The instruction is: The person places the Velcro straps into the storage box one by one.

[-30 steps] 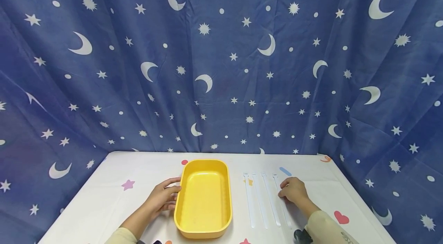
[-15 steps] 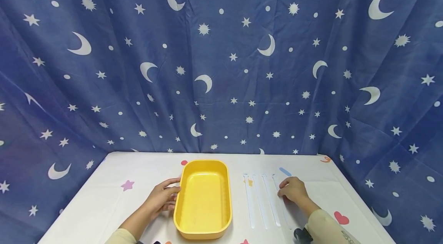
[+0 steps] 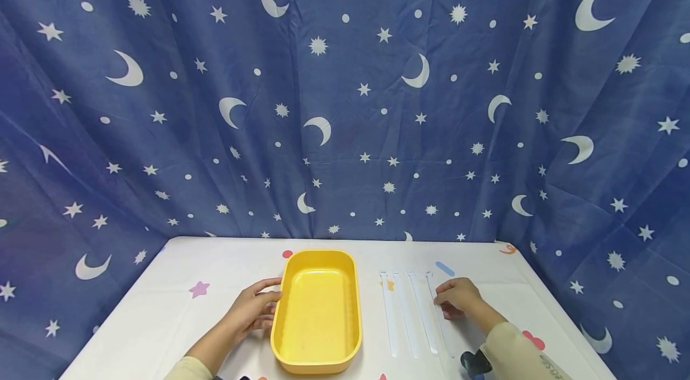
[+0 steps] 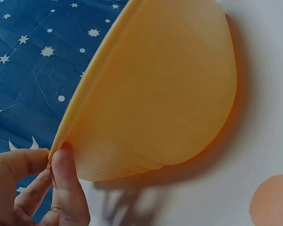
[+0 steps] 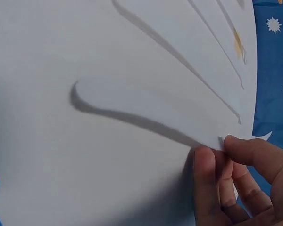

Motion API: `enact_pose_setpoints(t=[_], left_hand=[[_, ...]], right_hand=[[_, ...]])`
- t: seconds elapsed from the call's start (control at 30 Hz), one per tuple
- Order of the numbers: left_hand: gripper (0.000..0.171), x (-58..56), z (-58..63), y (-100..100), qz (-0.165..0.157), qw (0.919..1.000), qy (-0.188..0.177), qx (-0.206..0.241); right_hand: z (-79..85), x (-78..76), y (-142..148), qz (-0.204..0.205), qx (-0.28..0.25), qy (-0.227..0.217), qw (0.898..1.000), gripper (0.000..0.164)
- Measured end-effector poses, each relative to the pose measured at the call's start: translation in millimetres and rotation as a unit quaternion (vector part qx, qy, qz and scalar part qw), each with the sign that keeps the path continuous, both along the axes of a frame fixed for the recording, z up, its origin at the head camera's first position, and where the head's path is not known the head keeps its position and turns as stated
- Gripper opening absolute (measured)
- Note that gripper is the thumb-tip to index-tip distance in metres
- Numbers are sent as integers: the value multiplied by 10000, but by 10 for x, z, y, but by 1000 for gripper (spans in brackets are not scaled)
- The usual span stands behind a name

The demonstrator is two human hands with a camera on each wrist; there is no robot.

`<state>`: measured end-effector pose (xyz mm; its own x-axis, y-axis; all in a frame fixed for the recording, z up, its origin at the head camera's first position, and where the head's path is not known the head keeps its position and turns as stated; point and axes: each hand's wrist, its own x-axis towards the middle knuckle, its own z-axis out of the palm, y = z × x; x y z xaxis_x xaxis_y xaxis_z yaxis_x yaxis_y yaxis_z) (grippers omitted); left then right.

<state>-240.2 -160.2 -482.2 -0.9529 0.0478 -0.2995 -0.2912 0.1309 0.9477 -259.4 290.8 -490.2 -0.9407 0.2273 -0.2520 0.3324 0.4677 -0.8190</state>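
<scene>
My left hand [image 3: 252, 309] is at the left side of a yellow rectangular tub [image 3: 318, 317]. In the left wrist view, thumb and fingers pinch the tub's rim [image 4: 80, 92]. On the right, my right hand [image 3: 458, 296] pinches the edge of a long white flat strip [image 5: 132, 98] between thumb and fingers. That strip has a rounded near end, with a shadow along its side on the table, and a small head at its far end. It is the rightmost in a row of several similar white strips [image 3: 388, 315].
The white tablecloth [image 3: 178, 290] carries printed shapes, among them a purple star [image 3: 199, 289] and a blue bar [image 3: 445, 268]. A blue curtain [image 3: 345, 98] with moons and stars hangs behind the table. Near my right wrist is a dark object [image 3: 474, 363].
My right forearm has shifted slightly to the right, while its fingertips stay at the rightmost strip. That strip's lower end has moved slightly right. The left hand and tub stay in place.
</scene>
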Motion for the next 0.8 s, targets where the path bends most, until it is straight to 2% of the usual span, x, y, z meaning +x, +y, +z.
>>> enact_pose_setpoints(t=[0.13,0.3,0.5,0.67,0.8], left_hand=[[48,0,7,-2,-35,10000,-3,0],[48,-5,16,8,-51,10000,-43,61],[47,-5,25,21,47,9999,-96,0],[46,-5,26,23,118,9998,-121,-40],[45,-3,31,19,139,9998,-151,-70]], right_hand=[[49,6,-6,52,55,-92,9999,24],[199,43,-20,182,154,-247,9994,30],[340,24,9,327,-7,-347,9989,36],[395,14,16,384,-680,-463,9959,42],[429,22,-5,380,-1329,-674,9881,44]])
